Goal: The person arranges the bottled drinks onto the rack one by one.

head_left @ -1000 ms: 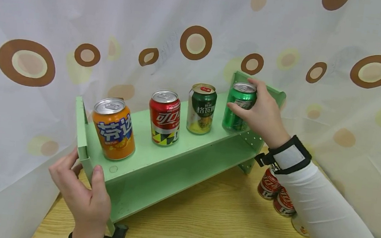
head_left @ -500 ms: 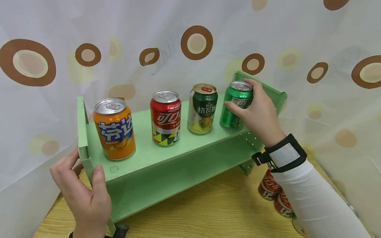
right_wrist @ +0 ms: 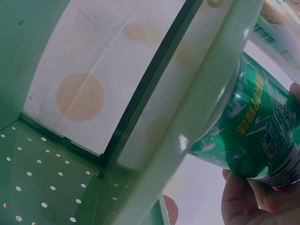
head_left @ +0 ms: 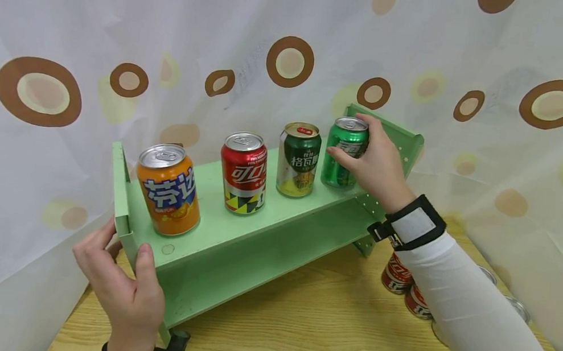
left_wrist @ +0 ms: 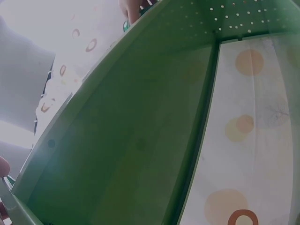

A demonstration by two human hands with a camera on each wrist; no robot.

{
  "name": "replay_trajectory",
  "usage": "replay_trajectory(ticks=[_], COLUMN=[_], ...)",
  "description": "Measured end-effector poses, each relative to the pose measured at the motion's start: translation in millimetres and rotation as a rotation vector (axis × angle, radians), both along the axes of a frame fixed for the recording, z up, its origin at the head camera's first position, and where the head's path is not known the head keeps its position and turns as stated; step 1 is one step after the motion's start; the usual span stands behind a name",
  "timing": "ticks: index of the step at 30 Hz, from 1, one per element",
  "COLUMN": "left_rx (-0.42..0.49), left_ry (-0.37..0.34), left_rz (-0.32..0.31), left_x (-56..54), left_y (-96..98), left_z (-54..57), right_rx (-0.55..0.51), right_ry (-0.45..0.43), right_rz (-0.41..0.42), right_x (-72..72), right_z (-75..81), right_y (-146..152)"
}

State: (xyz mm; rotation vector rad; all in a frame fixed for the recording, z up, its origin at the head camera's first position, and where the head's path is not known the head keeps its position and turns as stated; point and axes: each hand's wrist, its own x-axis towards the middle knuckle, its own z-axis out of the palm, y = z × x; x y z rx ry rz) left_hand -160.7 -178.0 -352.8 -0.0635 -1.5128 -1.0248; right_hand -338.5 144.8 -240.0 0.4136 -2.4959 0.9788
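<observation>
My right hand (head_left: 377, 165) grips a green soda can (head_left: 335, 167) near the right end of a pale green two-tier shelf (head_left: 202, 239), thumb in front and fingers behind. In the right wrist view, the can's base (right_wrist: 211, 145) sits right at the shelf's front edge. At the other end, my left hand (head_left: 123, 284) holds the shelf's left end panel, thumb on the front corner. Along the top board stand an orange can (head_left: 173, 201), a red can (head_left: 242, 174) and a green-and-gold can (head_left: 299, 163), all upright. That last one is closest to the held can.
On the wooden table (head_left: 317, 328), right of the shelf, red cans (head_left: 397, 274) and others stand partly hidden under my right forearm (head_left: 473, 310). A white curtain with brown ring patterns (head_left: 174, 15) hangs close behind the shelf. The lower board (head_left: 250, 272) runs beneath the top one.
My right hand has moved the green can a short way left along the top board, closer to the green-and-gold can. The left hand keeps its hold on the shelf.
</observation>
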Motion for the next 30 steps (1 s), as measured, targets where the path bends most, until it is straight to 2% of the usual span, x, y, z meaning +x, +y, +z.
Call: replay_trajectory(ticks=[7,12,18,22,30], left_rx=[-0.003,-0.001,0.002,-0.001,-0.002], left_ry=[-0.017,-0.009,-0.009,-0.009,-0.009], left_rz=[0.000,-0.006,-0.010,-0.009,-0.005], left_x=[1.2,1.1,1.2,1.4,1.7], left_y=[-0.1,-0.2,-0.7,-0.7,-0.4], left_z=[0.9,1.4,0.7,0.3,0.7], right_rx=[-0.016,-0.018,-0.016,-0.013,-0.045], right_ry=[0.004,-0.006,-0.081,-0.139,-0.147], right_rz=[0.005,0.012,0.014,0.046,0.076], right_x=[-4.4,-1.8,7.7,12.5,12.1], right_z=[-1.9,-3.6,-9.7,-14.4,-19.8], right_y=[-3,-3,2,6,11])
